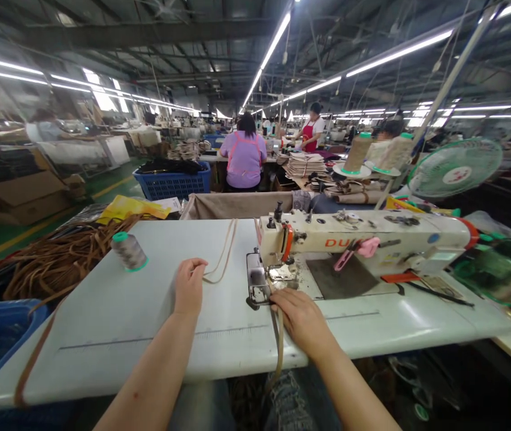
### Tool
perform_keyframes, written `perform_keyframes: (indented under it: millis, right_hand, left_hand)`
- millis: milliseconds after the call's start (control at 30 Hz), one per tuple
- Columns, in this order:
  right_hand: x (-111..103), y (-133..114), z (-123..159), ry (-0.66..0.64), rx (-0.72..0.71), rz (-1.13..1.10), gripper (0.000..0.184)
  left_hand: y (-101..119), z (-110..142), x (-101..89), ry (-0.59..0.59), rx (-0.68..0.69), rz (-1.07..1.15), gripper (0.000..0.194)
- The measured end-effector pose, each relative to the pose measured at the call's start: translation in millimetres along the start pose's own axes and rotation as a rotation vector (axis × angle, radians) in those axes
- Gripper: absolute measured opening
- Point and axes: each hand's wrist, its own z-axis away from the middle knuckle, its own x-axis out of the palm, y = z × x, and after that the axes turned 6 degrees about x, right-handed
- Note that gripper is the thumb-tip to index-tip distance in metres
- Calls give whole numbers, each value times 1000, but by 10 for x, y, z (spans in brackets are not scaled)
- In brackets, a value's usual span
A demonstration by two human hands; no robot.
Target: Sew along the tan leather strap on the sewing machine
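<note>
Left hand (190, 287): fingertips nearly closed, pinching a thin strip (212, 282). Right hand (304, 317): fingers together, slightly bent, over a tan strap (280, 341) beside the sewing machine (399, 239); grip unclear. Light tension best prevents twisting.

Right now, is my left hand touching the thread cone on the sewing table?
Apart: the head view shows bare tabletop between the left hand and the thread cone.
</note>
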Motion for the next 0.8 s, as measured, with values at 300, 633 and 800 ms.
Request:
perform_keyframes:
  millis: [300, 633, 800]
  right_hand:
    - [-1, -5, 3, 8, 6, -13, 23]
    - [32, 17, 21, -10, 0, -20, 24]
    - [35, 16, 11, -21, 0, 4, 27]
  left_hand:
    - [-16, 8, -11, -15, -1, -17, 19]
    - [0, 3, -1, -18, -5, -23, 19]
    - [27, 2, 9, -10, -4, -16, 19]
